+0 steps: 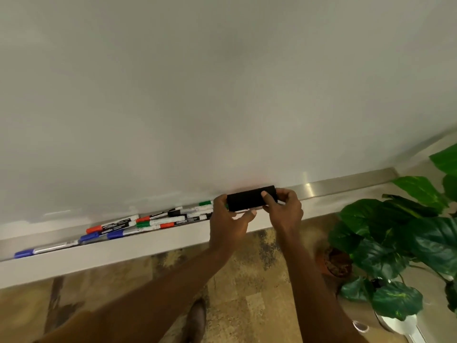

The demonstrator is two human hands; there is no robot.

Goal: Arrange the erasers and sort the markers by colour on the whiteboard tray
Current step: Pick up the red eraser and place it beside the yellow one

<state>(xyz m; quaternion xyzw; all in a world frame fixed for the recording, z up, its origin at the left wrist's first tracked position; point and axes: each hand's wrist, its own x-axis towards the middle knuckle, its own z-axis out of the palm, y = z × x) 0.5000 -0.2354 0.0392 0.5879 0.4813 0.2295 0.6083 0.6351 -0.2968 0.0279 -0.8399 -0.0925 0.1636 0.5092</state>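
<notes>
A black eraser (244,200) is held lengthwise just above the whiteboard tray (128,251), between both hands. My left hand (228,220) grips its left end and my right hand (283,210) grips its right end, thumb on the front face. To the left, several markers lie jumbled in the tray: a red-capped one (112,226), a green-capped one (158,222), a black-capped one (160,214), blue-capped ones (102,235) and another blue one (44,251) at the far left. A green cap (205,203) shows beside my left hand. No other eraser is visible.
The whiteboard (222,95) fills the upper view. The tray's bare metal stretch (346,185) runs on to the right. A leafy potted plant (400,233) stands at the right, close to the tray's end. Patterned carpet and a shoe (196,318) are below.
</notes>
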